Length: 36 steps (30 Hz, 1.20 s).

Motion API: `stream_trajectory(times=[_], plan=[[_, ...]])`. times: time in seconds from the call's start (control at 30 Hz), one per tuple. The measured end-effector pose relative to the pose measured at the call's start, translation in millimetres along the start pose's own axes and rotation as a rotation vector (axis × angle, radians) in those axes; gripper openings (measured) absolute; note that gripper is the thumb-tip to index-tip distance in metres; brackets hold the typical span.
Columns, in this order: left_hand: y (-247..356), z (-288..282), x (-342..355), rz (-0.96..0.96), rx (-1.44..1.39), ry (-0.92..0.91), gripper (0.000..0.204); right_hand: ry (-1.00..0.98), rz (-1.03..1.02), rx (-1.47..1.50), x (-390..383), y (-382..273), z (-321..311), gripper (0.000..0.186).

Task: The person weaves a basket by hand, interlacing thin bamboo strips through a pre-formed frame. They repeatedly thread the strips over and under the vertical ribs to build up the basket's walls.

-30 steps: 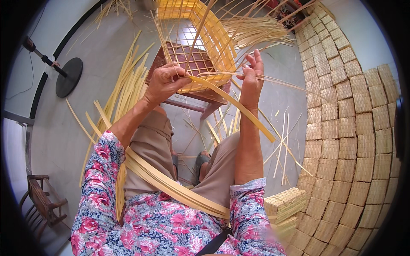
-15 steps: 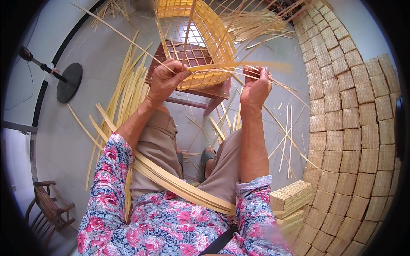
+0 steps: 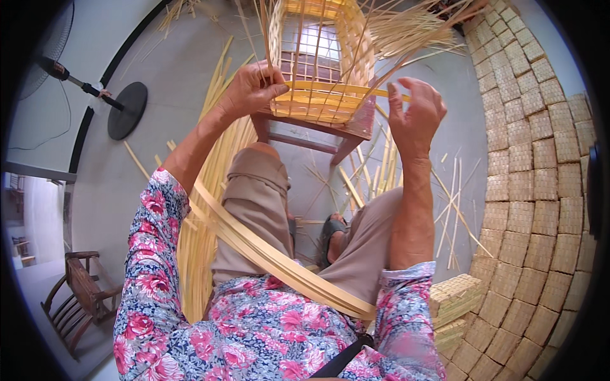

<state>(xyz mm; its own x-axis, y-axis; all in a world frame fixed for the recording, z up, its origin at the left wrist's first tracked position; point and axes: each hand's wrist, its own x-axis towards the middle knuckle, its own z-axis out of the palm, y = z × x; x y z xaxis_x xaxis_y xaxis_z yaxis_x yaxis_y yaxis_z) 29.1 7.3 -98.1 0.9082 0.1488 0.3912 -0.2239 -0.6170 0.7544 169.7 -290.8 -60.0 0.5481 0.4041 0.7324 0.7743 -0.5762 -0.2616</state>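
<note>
A half-woven yellow bamboo basket (image 3: 353, 44), open at the top with long uprights standing out of it, rests on a reddish-brown wooden stool (image 3: 318, 128). At its near left corner my left hand (image 3: 251, 92) is closed, pinching a bamboo strip (image 3: 330, 87) against an upright. The strip runs along the near wall, level with the upper edge of the weave. Beyond the near right corner, my right hand (image 3: 417, 114) grips the strip's other end between thumb and fingers. Several split strips (image 3: 279, 261) lie across my lap.
Long bamboo strips (image 3: 213, 143) are heaped on the floor at left. A fan stand's round base (image 3: 128, 110) and a wooden chair (image 3: 89, 289) stand farther left. Stacked woven blocks (image 3: 534, 190) line the right side. More thin strips (image 3: 413, 28) lie behind the basket.
My right hand has moved outward to the right, and the strip now lies straight along the basket's near wall. The loose thin uprights have left my right hand. The whole view has shifted.
</note>
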Motion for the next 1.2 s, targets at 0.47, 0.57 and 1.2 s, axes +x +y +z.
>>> stream_trajectory(times=[0.47,0.57,1.2], plan=[[-17,-38,1,-0.033,-0.108,0.007,0.013,-0.632,0.002,0.064,-21,-6,23,0.009],[10,-17,-14,0.104,0.054,0.382,0.034,-0.647,0.020,0.082,-24,-9,22,0.013],[61,41,6,0.143,0.440,0.210,0.023,-0.598,0.057,0.325,-20,-17,21,0.007]])
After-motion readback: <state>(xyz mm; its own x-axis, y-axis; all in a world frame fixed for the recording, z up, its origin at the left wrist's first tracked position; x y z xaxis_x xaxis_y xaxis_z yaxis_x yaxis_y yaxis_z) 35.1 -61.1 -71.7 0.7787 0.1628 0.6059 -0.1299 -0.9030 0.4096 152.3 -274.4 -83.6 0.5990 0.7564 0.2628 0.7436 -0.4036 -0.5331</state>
